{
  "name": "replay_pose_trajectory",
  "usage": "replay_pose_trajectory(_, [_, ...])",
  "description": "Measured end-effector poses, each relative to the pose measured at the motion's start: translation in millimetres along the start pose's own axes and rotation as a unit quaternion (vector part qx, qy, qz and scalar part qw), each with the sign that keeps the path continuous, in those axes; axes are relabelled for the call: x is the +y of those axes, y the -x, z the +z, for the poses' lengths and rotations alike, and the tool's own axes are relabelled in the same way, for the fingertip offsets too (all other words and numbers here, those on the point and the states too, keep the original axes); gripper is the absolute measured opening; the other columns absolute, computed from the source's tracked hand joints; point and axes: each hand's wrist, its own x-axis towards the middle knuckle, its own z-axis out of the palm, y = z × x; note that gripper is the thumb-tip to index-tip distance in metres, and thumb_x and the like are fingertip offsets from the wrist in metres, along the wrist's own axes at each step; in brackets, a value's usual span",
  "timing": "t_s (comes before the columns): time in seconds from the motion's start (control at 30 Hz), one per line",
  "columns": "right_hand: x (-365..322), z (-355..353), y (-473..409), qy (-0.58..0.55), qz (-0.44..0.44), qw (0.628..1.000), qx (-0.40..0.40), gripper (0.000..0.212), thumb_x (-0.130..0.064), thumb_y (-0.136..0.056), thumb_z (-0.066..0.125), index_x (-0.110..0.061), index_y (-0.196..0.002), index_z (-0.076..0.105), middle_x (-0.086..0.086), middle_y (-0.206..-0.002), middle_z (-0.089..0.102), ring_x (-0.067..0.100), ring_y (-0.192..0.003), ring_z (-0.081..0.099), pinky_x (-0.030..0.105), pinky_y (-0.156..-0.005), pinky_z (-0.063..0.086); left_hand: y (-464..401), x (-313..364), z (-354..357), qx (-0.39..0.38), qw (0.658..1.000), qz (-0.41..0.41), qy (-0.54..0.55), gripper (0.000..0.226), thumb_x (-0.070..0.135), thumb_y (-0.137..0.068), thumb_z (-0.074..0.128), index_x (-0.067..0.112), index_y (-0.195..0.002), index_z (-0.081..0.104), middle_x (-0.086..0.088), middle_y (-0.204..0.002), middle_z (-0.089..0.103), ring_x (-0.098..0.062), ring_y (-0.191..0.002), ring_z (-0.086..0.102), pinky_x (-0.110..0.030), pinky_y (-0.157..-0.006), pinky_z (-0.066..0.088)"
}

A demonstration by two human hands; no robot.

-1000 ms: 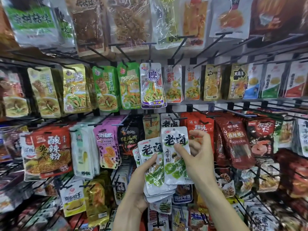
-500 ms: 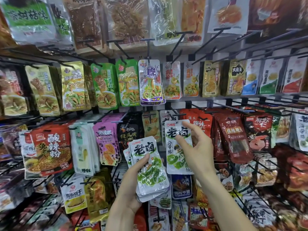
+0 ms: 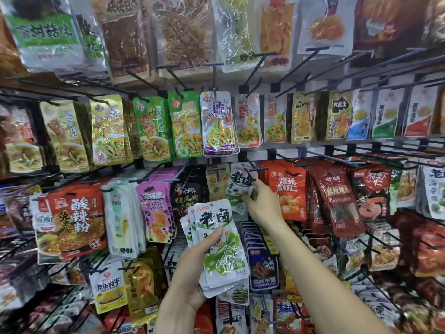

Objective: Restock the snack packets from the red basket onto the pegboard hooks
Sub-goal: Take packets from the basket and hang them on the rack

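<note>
Gripping a fanned stack of white-and-green snack packets (image 3: 220,247) at lower centre, the left hand (image 3: 192,278) has its thumb pressed across the front one. Right hand (image 3: 261,203) pinches a single matching packet (image 3: 240,186) at the black hook (image 3: 252,170) mid-frame, beside red packets (image 3: 287,189).

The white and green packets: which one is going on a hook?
The single packet the right hand pinches up at the hook; the others sit stacked in the left hand.
</note>
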Motion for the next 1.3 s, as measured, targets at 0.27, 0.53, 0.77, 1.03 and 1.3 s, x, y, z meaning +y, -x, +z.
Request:
replay_pose_trajectory(0.27, [8,-10,88,-0.251,0.037,0.967,-0.011,0.041,-0.043,-0.081,0.086,-0.035,-0.112,0.061,-0.004,-0.096,0.073,0.012,-0.093,0.070,0.026,-0.076,0.054,-2,-10,18,-0.013,0.998,0.032,-0.048,0.056,0.021,-0.077,0.087,0.003,-0.128,0.072,-0.024,-0.116,0.076,-0.044,-0.106,0.075,-0.058,-0.096,0.058])
replay_pose_trajectory(0.53, [20,-10,88,-0.278,0.010,0.959,0.059,0.041,-0.030,-0.085,0.085,-0.034,-0.112,0.056,0.002,-0.087,0.073,0.019,-0.087,0.072,0.040,-0.084,0.060,2,-10,34,-0.005,1.000,-0.006,-0.009,0.078,0.061,-0.079,0.082,0.014,-0.140,0.067,-0.016,-0.135,0.070,-0.042,-0.123,0.068,-0.057,-0.107,0.051])
replay_pose_trajectory(0.77, [10,-21,85,-0.311,-0.062,0.938,0.139,0.035,-0.025,-0.091,0.079,-0.028,-0.122,0.064,-0.013,-0.109,0.067,-0.004,-0.101,0.063,0.011,-0.085,0.050,6,-4,25,0.002,0.999,0.016,0.028,0.059,0.057,-0.092,0.071,0.037,-0.146,0.057,0.003,-0.161,0.045,-0.029,-0.154,0.035,-0.037,-0.084,0.052])
replay_pose_trajectory(1.03, [6,-20,62,-0.254,-0.053,0.950,0.171,0.035,-0.027,-0.093,0.077,-0.026,-0.126,0.065,-0.017,-0.114,0.066,0.004,-0.109,0.061,0.026,-0.094,0.052,-8,-12,13,0.019,0.998,-0.011,0.060,0.066,0.070,-0.050,0.097,0.042,-0.105,0.076,-0.004,-0.143,0.062,-0.043,-0.135,0.058,-0.065,-0.094,0.058])
replay_pose_trajectory(1.3, [-1,-13,51,-0.175,-0.033,0.966,0.188,0.031,-0.025,-0.094,0.076,-0.025,-0.124,0.069,-0.020,-0.110,0.067,0.009,-0.109,0.060,0.031,-0.098,0.044,7,-6,5,0.047,0.998,0.046,-0.007,0.055,0.051,-0.083,0.081,0.019,-0.127,0.071,-0.018,-0.114,0.078,-0.047,-0.097,0.076,-0.068,-0.088,0.059])
